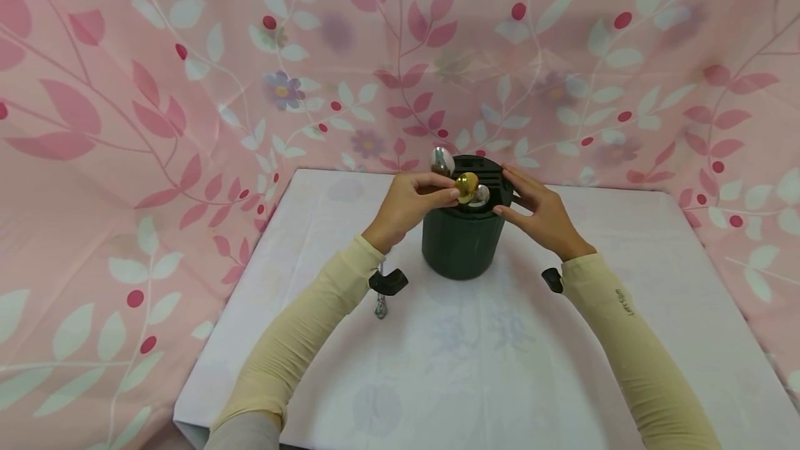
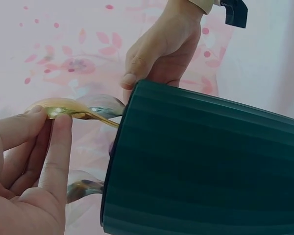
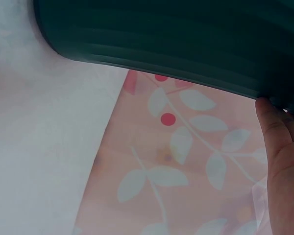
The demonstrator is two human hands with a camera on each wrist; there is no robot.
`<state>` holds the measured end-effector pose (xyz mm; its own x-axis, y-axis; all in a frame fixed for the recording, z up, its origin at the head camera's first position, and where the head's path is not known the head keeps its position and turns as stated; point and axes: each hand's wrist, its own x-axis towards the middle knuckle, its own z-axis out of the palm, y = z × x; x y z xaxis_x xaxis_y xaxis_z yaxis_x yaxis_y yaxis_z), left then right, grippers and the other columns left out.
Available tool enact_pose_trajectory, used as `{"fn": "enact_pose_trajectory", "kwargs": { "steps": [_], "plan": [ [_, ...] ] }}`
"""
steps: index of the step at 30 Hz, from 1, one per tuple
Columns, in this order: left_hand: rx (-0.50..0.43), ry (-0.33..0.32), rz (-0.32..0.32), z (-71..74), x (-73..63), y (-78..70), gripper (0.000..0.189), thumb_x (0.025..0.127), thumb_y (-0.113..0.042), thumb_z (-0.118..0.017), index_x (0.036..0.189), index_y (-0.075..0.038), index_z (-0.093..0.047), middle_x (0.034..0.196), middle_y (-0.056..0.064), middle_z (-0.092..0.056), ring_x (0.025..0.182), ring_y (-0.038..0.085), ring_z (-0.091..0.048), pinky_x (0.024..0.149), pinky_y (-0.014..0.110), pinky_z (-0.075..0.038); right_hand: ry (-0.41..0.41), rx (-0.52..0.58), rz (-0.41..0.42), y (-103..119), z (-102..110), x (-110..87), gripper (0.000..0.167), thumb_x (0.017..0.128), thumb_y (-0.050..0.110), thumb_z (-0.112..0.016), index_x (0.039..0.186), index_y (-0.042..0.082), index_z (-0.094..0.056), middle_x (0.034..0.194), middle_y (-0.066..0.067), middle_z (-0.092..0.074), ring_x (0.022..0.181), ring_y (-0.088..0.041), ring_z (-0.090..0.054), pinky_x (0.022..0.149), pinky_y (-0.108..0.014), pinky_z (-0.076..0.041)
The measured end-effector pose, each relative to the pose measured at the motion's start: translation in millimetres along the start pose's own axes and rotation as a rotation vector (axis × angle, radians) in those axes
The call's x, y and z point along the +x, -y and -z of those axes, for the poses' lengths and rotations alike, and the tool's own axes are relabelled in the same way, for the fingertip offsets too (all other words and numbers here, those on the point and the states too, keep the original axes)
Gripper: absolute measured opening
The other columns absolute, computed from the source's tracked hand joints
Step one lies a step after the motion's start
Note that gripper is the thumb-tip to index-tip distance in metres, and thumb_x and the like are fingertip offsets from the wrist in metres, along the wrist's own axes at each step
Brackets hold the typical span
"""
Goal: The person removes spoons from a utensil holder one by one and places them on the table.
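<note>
My left hand (image 1: 409, 203) pinches a gold spoon (image 1: 467, 186) by its bowl, thumb on one side and fingertips on the other. In the left wrist view the thin gold handle runs down into a dark green utensil holder (image 2: 201, 161). Two silver spoons, one at the back left (image 1: 442, 160) and one beside the gold bowl (image 1: 481, 195), also stick up out of the holder. At its right side my right hand (image 1: 540, 217) grips the rim, with the thumb toward the front and the fingers farther back.
A silver utensil (image 1: 380, 307) lies on the white-covered table (image 1: 550, 367), left of the holder and partly hidden by the left wrist's black strap mount (image 1: 389, 282). Pink floral cloth (image 1: 350, 40) hangs close behind the holder and along both sides.
</note>
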<state>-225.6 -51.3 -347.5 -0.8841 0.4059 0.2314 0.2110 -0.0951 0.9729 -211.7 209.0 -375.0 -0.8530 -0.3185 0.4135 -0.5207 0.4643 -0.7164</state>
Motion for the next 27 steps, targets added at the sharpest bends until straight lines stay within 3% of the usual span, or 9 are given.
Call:
{"fn": "enact_pose_trajectory", "kwargs": {
  "steps": [7, 14, 27],
  "plan": [
    [0.017, -0.019, 0.0, 3.0, -2.9, -10.1, 0.023, 0.088, -0.011, -0.073, 0.107, 0.002, -0.071, 0.104, 0.013, -0.069, 0.091, 0.025, -0.07, 0.091, 0.033, -0.056, 0.009, -0.008, -0.015, 0.8, 0.2, -0.6, 0.07, 0.087, 0.009, -0.075, 0.147, 0.0, -0.039, 0.152, -0.015, -0.036, 0.134, -0.031, -0.043, 0.099, -0.042, -0.045],
    [-0.048, -0.03, -0.031, 6.1, -4.3, -21.1, 0.023, 0.088, -0.008, -0.072, 0.107, 0.005, -0.07, 0.105, 0.015, -0.069, 0.092, 0.026, -0.07, 0.09, 0.035, -0.056, 0.005, 0.016, -0.005, -0.3, 0.0, -0.4, 0.069, 0.087, 0.008, -0.075, 0.146, -0.001, -0.04, 0.152, -0.015, -0.037, 0.134, -0.03, -0.043, 0.099, -0.041, -0.046],
    [-0.132, -0.038, -0.139, 15.2, -10.1, -48.8, 0.019, 0.088, 0.0, -0.07, 0.104, 0.009, -0.068, 0.102, 0.019, -0.068, 0.088, 0.028, -0.07, 0.089, 0.041, -0.056, 0.007, 0.002, -0.008, 0.8, -0.8, -0.7, 0.07, 0.087, 0.009, -0.075, 0.146, 0.0, -0.04, 0.152, -0.014, -0.037, 0.134, -0.031, -0.043, 0.099, -0.043, -0.045]
  ]
}}
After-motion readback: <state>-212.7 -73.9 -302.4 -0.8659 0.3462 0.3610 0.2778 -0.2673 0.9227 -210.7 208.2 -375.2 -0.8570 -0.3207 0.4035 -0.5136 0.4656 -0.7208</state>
